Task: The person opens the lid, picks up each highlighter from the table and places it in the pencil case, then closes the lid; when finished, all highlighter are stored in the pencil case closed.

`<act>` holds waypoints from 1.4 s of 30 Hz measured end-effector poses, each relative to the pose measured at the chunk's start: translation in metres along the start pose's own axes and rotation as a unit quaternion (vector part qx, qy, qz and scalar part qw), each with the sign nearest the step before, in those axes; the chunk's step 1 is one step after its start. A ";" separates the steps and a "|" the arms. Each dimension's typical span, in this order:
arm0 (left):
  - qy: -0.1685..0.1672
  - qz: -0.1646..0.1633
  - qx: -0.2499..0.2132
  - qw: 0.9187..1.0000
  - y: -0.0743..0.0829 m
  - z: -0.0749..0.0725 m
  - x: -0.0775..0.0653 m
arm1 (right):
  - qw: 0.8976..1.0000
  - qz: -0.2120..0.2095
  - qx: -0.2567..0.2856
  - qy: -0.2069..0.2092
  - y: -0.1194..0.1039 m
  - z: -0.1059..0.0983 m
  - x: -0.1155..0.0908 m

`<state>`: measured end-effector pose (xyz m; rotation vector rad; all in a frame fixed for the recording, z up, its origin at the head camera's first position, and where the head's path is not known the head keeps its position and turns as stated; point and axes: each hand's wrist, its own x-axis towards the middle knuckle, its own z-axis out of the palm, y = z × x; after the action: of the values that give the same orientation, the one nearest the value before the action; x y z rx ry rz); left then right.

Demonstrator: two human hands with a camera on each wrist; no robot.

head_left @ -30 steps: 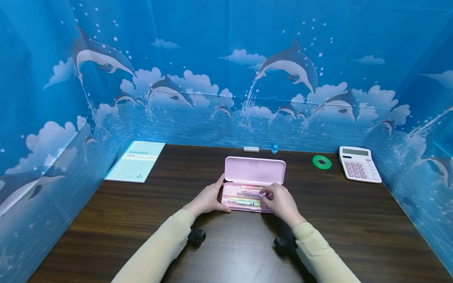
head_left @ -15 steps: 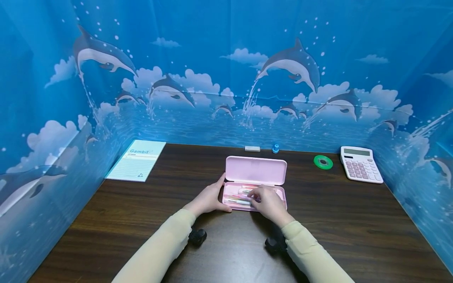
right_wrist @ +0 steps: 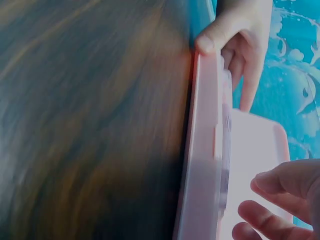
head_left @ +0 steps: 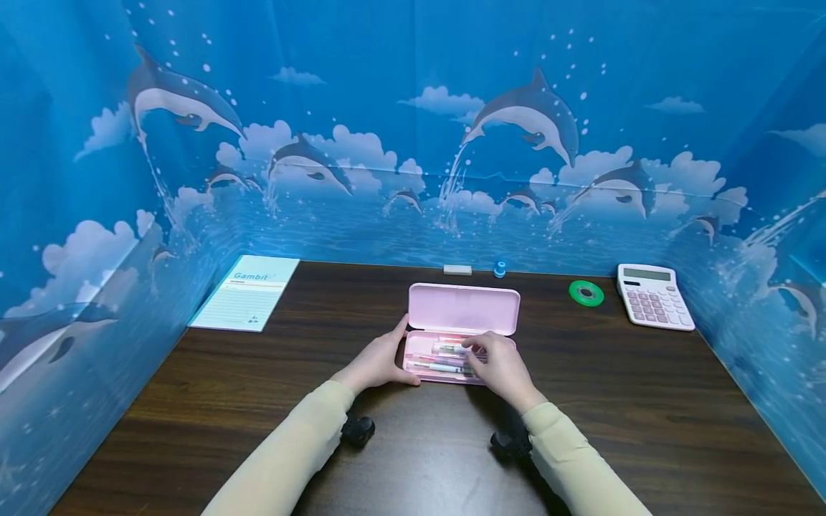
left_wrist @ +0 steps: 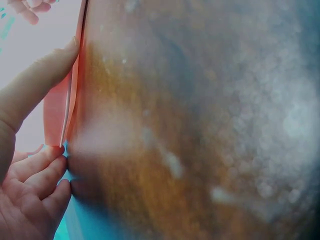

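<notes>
A pink pencil case [head_left: 463,307] stands open on the dark wooden table, its lid tipped back. Several pens [head_left: 441,368] lie lengthwise inside it. My left hand [head_left: 381,363] grips the case's left end. In the left wrist view its thumb lies along the front wall of the pencil case [left_wrist: 57,112], and the other fingers bend round the end. My right hand [head_left: 506,367] hovers over the right half of the case. In the right wrist view, the right hand's fingers [right_wrist: 265,220] are loosely bent and apart, with nothing between them. The hand partly hides the pens' right ends.
A pale green notepad [head_left: 247,294] lies at the back left. Along the back edge are a white eraser-like block [head_left: 457,270] and a small blue object [head_left: 500,269]. A green disc [head_left: 586,293] and a calculator [head_left: 654,297] lie at the back right.
My right hand moved left over the pens, then slightly back to the right, its fingers lifting away from them. The pens in front have shifted. My left hand keeps its grip on the case.
</notes>
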<state>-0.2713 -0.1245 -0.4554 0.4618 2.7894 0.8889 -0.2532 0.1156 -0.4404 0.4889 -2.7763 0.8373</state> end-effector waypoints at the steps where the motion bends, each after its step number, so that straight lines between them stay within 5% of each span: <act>1: 0.001 0.001 0.001 1.000 0.000 0.000 0.000 | 1.000 0.005 0.000 0.004 0.002 -0.001 -0.001; 18: 0.005 -0.005 0.007 1.000 0.000 -0.002 0.000 | 0.996 0.066 0.035 0.055 0.055 -0.023 -0.012; 32: 0.010 0.002 0.001 1.000 -0.001 0.001 0.001 | 0.978 0.156 0.131 -0.037 0.073 -0.025 -0.008; 42: 0.010 0.004 -0.001 1.000 -0.001 0.000 0.003 | 0.976 0.157 0.141 -0.061 0.073 -0.022 -0.002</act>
<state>-0.2744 -0.1246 -0.4562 0.4659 2.8067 0.9030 -0.2760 0.1861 -0.4593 0.1440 -2.9042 1.3249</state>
